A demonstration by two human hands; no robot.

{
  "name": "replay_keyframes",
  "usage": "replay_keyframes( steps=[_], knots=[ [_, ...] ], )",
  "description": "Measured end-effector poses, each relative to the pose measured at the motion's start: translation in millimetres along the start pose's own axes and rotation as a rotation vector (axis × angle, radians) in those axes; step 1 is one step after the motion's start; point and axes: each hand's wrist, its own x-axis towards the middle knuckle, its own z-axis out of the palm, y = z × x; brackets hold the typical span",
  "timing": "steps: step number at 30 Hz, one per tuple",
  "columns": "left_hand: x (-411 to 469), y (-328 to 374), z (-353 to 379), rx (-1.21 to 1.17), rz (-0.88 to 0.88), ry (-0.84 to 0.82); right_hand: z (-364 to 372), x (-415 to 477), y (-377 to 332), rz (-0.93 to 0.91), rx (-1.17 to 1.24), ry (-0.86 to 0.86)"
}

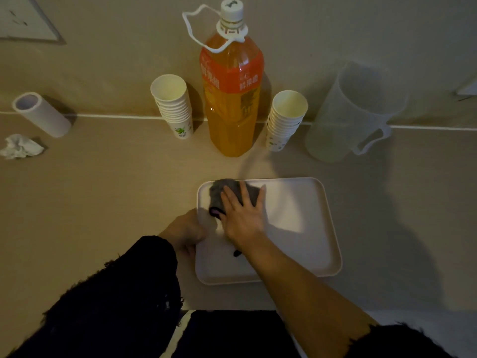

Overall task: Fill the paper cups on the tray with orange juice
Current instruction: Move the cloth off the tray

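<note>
A dim beige table (103,189) runs to a plain wall (116,60), seen from the head camera, the only view.

The right hand (242,215) lies flat on a grey cloth (224,189) in the far left corner of the white tray (309,228). Its fingers (259,202) are straight and spread, pressing the cloth down rather than curling round it. The left hand (184,229) sits just left of those fingers, at the tray's left rim. Its fingers look curled over that edge to steady it, though the dim light hides the detail.

No cup stands on the tray. The paper cups are in two upright stacks beyond the right fingertips: the left stack (173,107) ahead and to the left, the right stack (284,120) ahead and slightly right. Between them, almost straight ahead of the fingertips, the orange juice bottle (232,99) stands with its long axis vertical and its cap (232,9) on. A clear jug (356,112) stands farther right, and a white roll (41,113) and a crumpled tissue (20,147) lie far to the left.

This looks like wiping before any pouring. The right hand, reaching farther forward, seems nearer the bottle and the right stack, while the left hand is better placed for the left stack.
</note>
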Motion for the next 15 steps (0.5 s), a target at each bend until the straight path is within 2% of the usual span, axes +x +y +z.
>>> replay_keyframes(
  steps=[6, 10, 15],
  knots=[
    [6, -5, 0, 0.024, 0.009, 0.001, 12, -22, 57, 0.242, 0.007, -0.029],
    [6, -5, 2, 0.031, 0.010, 0.008, 14, -33, 87, 0.476, 0.076, 0.105],
    [3, -3, 3, 0.035, 0.006, 0.006, 8, -36, 108, 0.488, 0.036, 0.049]
  ],
)
